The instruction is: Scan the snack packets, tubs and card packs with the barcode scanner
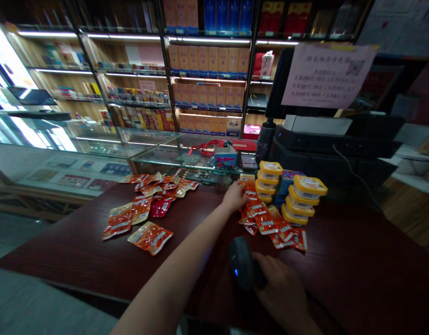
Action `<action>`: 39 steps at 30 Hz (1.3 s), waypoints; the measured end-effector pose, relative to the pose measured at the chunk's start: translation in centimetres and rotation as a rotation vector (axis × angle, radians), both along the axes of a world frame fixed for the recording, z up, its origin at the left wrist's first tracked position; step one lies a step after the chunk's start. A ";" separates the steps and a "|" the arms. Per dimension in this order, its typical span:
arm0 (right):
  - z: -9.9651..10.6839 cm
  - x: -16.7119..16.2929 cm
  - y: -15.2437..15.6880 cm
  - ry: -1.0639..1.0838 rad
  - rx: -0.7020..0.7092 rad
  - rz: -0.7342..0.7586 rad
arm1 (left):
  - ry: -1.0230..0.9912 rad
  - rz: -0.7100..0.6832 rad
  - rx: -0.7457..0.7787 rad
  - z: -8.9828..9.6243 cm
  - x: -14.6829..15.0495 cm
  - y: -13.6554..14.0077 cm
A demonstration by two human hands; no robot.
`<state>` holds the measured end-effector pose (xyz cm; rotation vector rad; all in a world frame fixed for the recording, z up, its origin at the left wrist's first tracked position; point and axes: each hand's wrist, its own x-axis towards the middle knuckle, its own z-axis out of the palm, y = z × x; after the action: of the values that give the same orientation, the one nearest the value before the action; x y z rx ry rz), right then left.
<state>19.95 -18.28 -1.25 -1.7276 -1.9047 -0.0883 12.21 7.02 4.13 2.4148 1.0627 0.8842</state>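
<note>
My left hand (234,197) reaches across the counter, its fingers closed on an orange snack packet (249,190) at the back of a loose pile. More orange packets (268,223) overlap in that pile, in front of the yellow-lidded tubs. Low in the view, my right hand (279,281) is wrapped round the handle of a black barcode scanner (242,263); a blue light shows on its head. On the left of the counter lies a second spread of orange packets (118,221), with one red packet (161,207) among them.
Stacked yellow-lidded tubs (269,170) and another tub stack (303,200) stand behind the right pile. Beyond them are a monitor with a paper sign (327,77) and a black register (333,144). A glass display case (155,153) borders the dark wooden counter (200,232).
</note>
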 end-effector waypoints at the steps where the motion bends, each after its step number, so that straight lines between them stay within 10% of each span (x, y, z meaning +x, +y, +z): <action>1: 0.0 0.0 0.0 0.004 -0.004 -0.003 | 0.062 0.022 0.028 0.0 -0.1 -0.4; 9: 0.1 0.1 0.1 -0.003 -0.011 0.004 | 0.340 0.111 0.065 0.8 0.7 -1.5; 24: 0.0 0.2 0.0 -0.108 0.032 -0.008 | 0.032 0.049 0.068 -0.3 -2.1 -2.2; 39: 0.0 0.3 -0.6 -0.168 0.057 -0.006 | 0.236 0.231 -0.021 0.4 -17.4 -8.0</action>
<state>20.29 -18.88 -1.27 -1.7351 -1.9959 -0.2952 -5.14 -1.02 4.56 2.4580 1.4526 0.6626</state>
